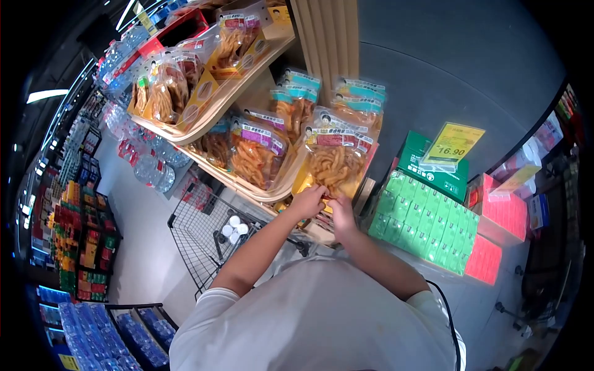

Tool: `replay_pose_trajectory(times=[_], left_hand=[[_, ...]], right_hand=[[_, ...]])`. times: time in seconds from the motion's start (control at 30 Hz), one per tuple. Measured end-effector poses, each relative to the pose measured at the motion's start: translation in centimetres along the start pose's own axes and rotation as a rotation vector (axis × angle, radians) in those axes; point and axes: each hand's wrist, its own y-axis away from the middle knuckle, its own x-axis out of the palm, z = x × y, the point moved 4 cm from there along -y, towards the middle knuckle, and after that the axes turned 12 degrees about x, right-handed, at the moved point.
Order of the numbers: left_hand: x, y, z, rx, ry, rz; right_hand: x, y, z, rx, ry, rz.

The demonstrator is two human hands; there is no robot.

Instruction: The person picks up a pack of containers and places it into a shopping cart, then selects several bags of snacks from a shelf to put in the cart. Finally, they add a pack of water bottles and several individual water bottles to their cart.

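Observation:
My left hand (309,201) and my right hand (341,216) come together at the lower edge of a clear snack bag (337,164) at the shelf's front corner. Both hands have their fingers bent and pinched close together. What lies between the fingertips is too small to make out. The bag holds brownish curled pieces, has a red-and-white label across its top and a yellow area near its bottom. Left of it stand bags with purple labels (250,151). Behind are bags with teal labels (359,102).
Tiered wooden shelves (238,77) carry more snack bags. A wire shopping cart (198,232) with white-topped items (235,229) stands at lower left. Green packs (424,219), pink packs (484,260) and a yellow price sign (455,145) are on the right. Bottled water (151,170) lies beyond the shelf.

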Motion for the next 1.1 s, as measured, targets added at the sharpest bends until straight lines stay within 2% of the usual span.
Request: replay_pose_trajectory(times=[0.13,0.33,0.47,0.57,0.6,0.7,0.8,0.9,1.0,1.1], left_hand=[[0.5,-0.1,-0.2,-0.008,-0.049,-0.031],[1.2,-0.6,-0.8,-0.137,-0.079,-0.040],[1.2,-0.7,-1.1,-0.185,-0.112,-0.012],[2.0,-0.6,-0.6,-0.205,-0.269,-0.065],[2.1,-0.8,-0.4,-0.210,-0.280,-0.016],[1.8,-0.7,-0.1,-0.238,-0.063,-0.049],[1.0,-0.3,-0.5,-0.183,-0.122,-0.099],[0.4,0.2,-1.0,-0.053,-0.175,-0.274],[0.3,0.7,-1.1,0.006,-0.063,-0.335],[-1.5,2.2,-2.6,0.131,0.037,-0.329]], right_hand=[[-1.0,-2.9,-1.3,0.041,-0.188,-0.057],[0.1,-2.6,-0.7,0.081,-0.247,-0.273],[0.0,-3.6,-0.5,0.057,-0.210,-0.137],[0.2,-4.3,-0.8,0.062,-0.262,-0.134],[0.5,-4.0,-0.5,0.027,-0.272,-0.110],[0.9,-4.5,-1.0,-0.003,-0.220,0.004],[1.2,-2.9,-0.1,0.072,-0.148,0.089],[0.1,-4.2,-1.6,0.103,-0.062,0.111],[0.1,-5.1,-3.3,0.057,0.019,0.158],[1.2,-2.7,-3.0,-0.116,0.086,0.045]])
